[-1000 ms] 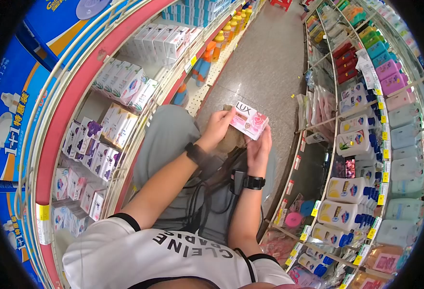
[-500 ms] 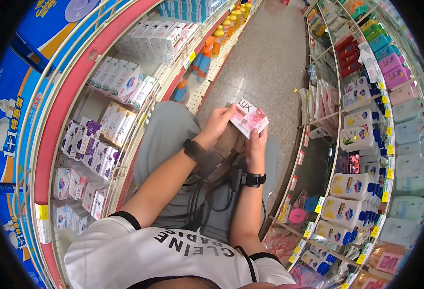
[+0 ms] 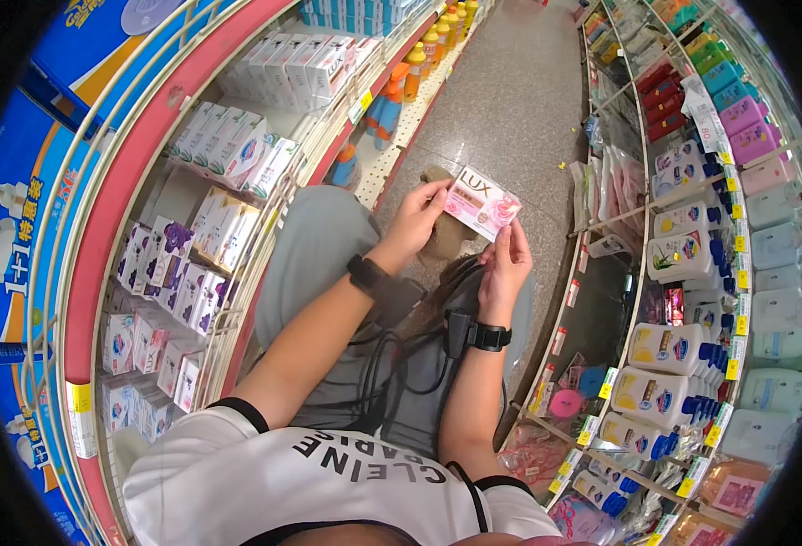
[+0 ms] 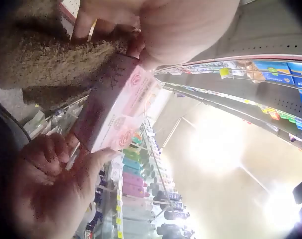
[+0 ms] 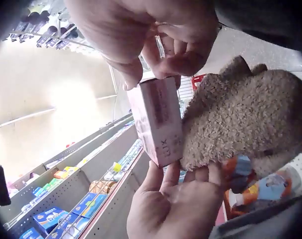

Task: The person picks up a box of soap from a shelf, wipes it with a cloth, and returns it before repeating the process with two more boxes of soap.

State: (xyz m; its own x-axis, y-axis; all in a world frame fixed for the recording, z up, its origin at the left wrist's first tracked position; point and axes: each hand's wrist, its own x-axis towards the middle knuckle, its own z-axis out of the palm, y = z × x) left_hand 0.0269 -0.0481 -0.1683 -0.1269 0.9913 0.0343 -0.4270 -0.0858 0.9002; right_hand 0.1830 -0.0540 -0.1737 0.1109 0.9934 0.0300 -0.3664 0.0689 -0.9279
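A white and pink LUX soap box [image 3: 481,202] with rose pictures is held up over the lap, its printed front facing the head camera. My left hand [image 3: 410,226] pinches its left end between thumb and fingers. With thumb and fingertips, my right hand [image 3: 504,266] pinches the lower right corner. The left wrist view shows a long side of the box [image 4: 122,109] between the two hands; in the right wrist view, the box [image 5: 160,122] stands on its narrow side, LUX lettering near the lower end. A brown fuzzy thing [image 5: 245,117] lies behind it.
Shelves on the left hold boxed soaps [image 3: 223,141] and orange and blue bottles [image 3: 385,114]. Shelves on the right carry white pump bottles [image 3: 660,350] and coloured bottles [image 3: 745,127]. A speckled floor aisle [image 3: 501,100] runs ahead between them. Black cables [image 3: 387,364] hang over the lap.
The soap box has moved a little forward and to the right, and its front is tilted more toward the head camera. My right hand has shifted right along with it. Both hands keep hold.
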